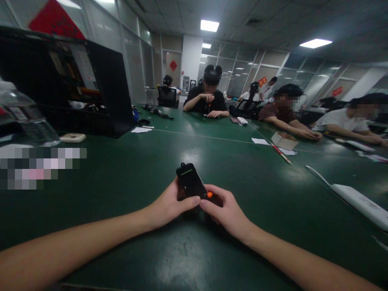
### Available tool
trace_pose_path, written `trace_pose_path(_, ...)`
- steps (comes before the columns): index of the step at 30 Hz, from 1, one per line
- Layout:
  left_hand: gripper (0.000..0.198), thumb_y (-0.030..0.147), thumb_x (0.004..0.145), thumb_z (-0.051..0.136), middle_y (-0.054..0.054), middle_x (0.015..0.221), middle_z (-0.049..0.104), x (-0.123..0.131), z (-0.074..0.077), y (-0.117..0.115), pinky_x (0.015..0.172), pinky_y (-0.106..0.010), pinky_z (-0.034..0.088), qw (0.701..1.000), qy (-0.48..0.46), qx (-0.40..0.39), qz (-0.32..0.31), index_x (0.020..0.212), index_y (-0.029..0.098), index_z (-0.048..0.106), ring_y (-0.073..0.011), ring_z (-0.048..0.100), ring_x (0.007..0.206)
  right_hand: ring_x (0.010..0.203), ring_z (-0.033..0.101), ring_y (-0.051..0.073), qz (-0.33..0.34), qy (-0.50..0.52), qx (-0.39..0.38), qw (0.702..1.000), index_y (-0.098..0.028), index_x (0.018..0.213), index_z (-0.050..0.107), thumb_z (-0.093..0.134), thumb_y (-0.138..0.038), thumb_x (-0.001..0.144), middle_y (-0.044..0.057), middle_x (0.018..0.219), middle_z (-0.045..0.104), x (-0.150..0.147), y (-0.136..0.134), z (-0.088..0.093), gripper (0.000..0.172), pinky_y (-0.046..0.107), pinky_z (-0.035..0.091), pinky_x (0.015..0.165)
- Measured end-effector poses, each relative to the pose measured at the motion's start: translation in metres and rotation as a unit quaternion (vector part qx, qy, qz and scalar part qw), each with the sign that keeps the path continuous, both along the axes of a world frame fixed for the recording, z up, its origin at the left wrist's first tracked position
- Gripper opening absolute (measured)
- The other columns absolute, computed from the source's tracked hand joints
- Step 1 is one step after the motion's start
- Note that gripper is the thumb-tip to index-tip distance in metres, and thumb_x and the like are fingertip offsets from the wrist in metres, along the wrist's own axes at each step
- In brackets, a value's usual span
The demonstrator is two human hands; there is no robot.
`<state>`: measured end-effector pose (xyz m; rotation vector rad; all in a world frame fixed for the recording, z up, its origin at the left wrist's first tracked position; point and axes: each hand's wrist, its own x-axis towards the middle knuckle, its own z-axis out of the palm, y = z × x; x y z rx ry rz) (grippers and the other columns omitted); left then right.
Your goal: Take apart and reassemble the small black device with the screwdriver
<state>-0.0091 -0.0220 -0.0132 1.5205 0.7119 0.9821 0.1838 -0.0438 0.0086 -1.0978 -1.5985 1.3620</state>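
Observation:
Between my hands, above the green table, is a small flat black device. It has a loop at its top corner, a greenish strip near the upper end and small round marks like screws on its face. My left hand grips its left side and lower edge, thumb on the face. At the lower right corner my right hand closes on it, the two thumb tips nearly touching. A small orange part shows beside my right fingers; whether it belongs to the device I cannot tell. The fingers underneath are hidden.
To the left stand an open black computer case and a clear plastic bottle. On the right lie a white device with a cable, a small box and a red stick. Several people sit around the table.

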Motion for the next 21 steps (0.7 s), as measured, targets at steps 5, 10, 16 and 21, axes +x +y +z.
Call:
trace_pose_path(5, 0.070, 0.035, 0.074, 0.075, -0.013, 0.127, 0.059, -0.015, 0.002, 0.026, 0.099, -0.042, 0.049, 0.996, 0.000, 0.062, 0.069, 0.132, 0.021, 0.038, -0.0266, 0.062, 0.113, 0.042, 0.037, 0.008, -0.001, -0.037, -0.001, 0.999, -0.014, 0.117, 0.065, 0.068, -0.049, 0.082, -0.007, 0.053, 0.047, 0.011, 0.015, -0.001, 0.050, 0.023, 0.028, 0.043)
trace_pose_path(10, 0.044, 0.041, 0.077, 0.075, -0.010, 0.119, 0.063, -0.025, 0.011, 0.027, 0.099, -0.039, 0.045, 0.929, 0.221, 0.297, 0.012, 0.113, 0.020, 0.062, -0.0259, 0.059, 0.112, 0.040, 0.036, 0.008, 0.008, -0.081, 0.006, 0.997, -0.015, 0.104, 0.064, 0.061, -0.051, 0.086, -0.008, 0.050, 0.043, 0.016, 0.023, -0.004, 0.040, 0.022, 0.026, 0.041)
trace_pose_path(16, 0.046, 0.048, 0.081, 0.069, -0.008, 0.117, 0.070, -0.016, 0.013, 0.015, 0.096, -0.035, 0.046, 0.898, 0.246, 0.366, -0.004, 0.118, 0.020, 0.064, -0.0234, 0.064, 0.107, 0.067, 0.052, 0.013, 0.050, -0.165, 0.114, 0.978, -0.017, 0.098, 0.066, 0.061, -0.045, 0.089, 0.000, 0.076, 0.060, 0.016, 0.021, -0.002, 0.030, 0.025, 0.039, 0.061)
trace_pose_path(21, 0.054, 0.053, 0.080, 0.070, -0.007, 0.118, 0.071, -0.017, 0.008, 0.019, 0.094, -0.034, 0.047, 0.884, 0.274, 0.378, -0.003, 0.123, 0.021, 0.063, -0.0236, 0.066, 0.105, 0.067, 0.051, 0.013, 0.056, -0.193, 0.123, 0.972, -0.017, 0.100, 0.066, 0.058, -0.046, 0.091, -0.001, 0.076, 0.060, 0.019, 0.024, 0.000, 0.031, 0.025, 0.038, 0.063)
